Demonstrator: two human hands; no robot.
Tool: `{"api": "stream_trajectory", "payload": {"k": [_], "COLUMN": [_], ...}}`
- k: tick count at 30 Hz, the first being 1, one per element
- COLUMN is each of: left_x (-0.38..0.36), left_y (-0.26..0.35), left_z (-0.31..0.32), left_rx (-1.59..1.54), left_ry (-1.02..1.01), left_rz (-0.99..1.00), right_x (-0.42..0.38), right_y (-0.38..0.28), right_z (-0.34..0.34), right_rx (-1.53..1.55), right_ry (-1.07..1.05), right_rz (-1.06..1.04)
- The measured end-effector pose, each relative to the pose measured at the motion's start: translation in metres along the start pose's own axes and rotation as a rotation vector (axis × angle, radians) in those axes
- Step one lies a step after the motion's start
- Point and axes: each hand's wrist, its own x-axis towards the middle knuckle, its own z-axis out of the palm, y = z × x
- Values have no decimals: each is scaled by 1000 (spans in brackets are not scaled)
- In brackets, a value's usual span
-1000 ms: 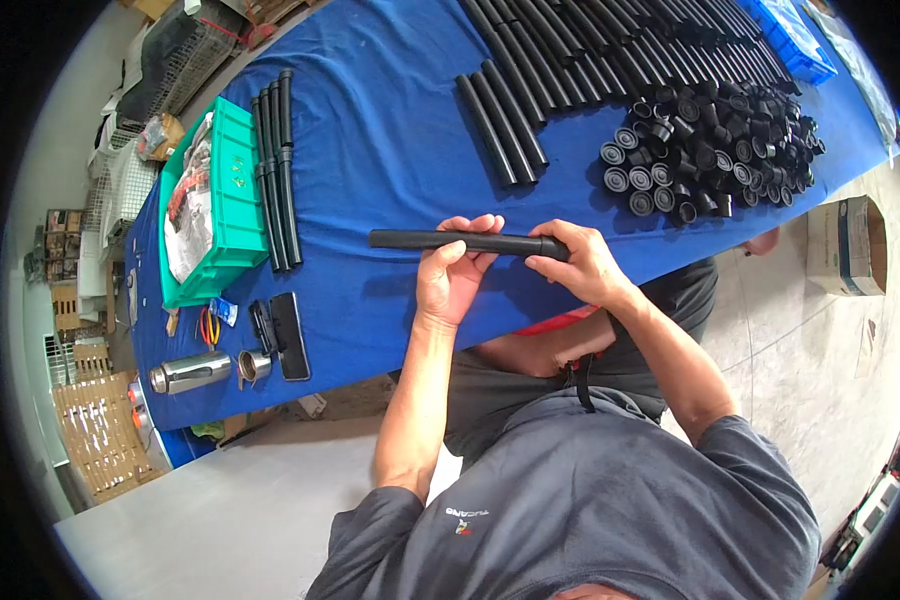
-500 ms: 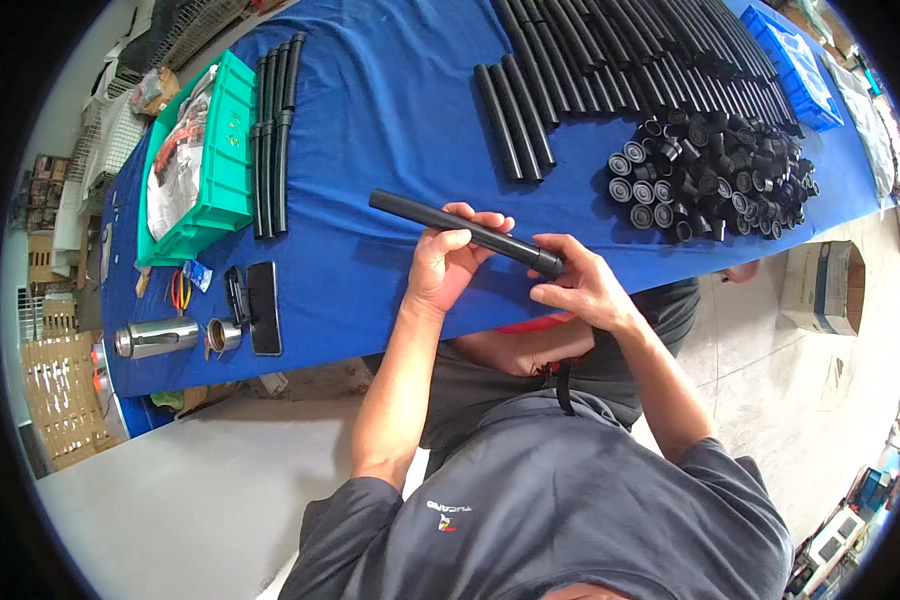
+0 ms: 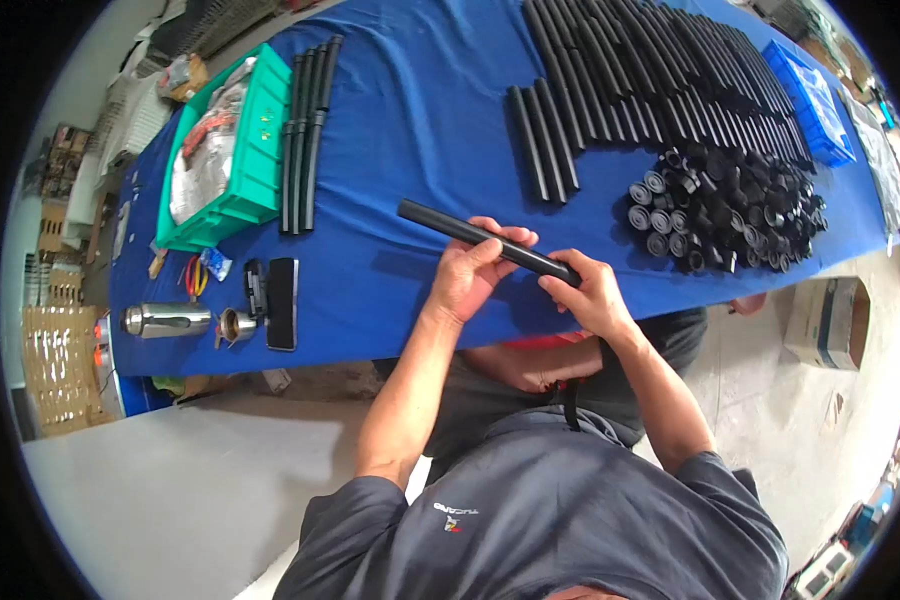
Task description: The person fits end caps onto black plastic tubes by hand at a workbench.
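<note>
A straight black tube (image 3: 435,219) is held slantwise above the near edge of the table, its free end pointing up and left. My left hand (image 3: 473,272) grips it around the middle, thumb on top. My right hand (image 3: 592,297) is closed on the tube's lower right end, and its fingers cover that end, so the cap there is hidden. Beyond my right hand lies a heap of black end caps (image 3: 730,215), some showing round ringed faces. Several loose tubes (image 3: 543,140) lie on the cloth past my hands.
A blue cloth (image 3: 390,130) covers the table. Stacked tubes (image 3: 660,75) lie at the back beside a blue crate (image 3: 815,105). To the left are a green crate (image 3: 255,150), more tubes (image 3: 305,140), a phone (image 3: 282,305) and a steel flask (image 3: 168,320). A cardboard box (image 3: 828,322) stands on the floor.
My right hand's fingers, more spread around the capped end before, have closed on it and now hide the cap. My left hand keeps its grip. The whole view has shifted slightly.
</note>
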Motion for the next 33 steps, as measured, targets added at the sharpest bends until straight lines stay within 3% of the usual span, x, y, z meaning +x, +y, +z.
{"api": "stream_trajectory", "payload": {"k": [2,4,5,6,8,11,14,18,20,22,25,33], "left_x": [-1,-2,-2,-3,-4,-2,-1,-1,0,1,-2,-1], "left_y": [-2,-1,0,0,-1,-3,-3,-5,-8,-7,-1,-5], "left_z": [2,3,1,0,1,-1,-3,-2,-7,-5,-2,-1], "left_rx": [3,-1,5,8,2,1,-6,-43,-32,-42,-102,-99], "left_ry": [38,31,18,5,17,-7,-13,4,-6,-25,-13,6], "left_rz": [-7,-22,-14,-11,-18,-11,-18,-17,6,5,-36,-9], "right_x": [1,1,-1,0,-3,1,-1,0,-2,-5,-6,-1], "right_y": [0,-3,-6,5,-11,1,-5,-8,-2,-7,-20,-11], "right_z": [0,2,4,7,3,5,5,8,9,10,6,6], "right_rx": [-77,-295,-232,-201,-103,-165,-92,-408,-487,-456,-214,-151], "right_ry": [20,126,83,101,36,78,74,193,183,157,34,16], "right_rz": [-59,-318,-176,-208,-66,-159,-101,-436,-492,-459,-172,-109]}}
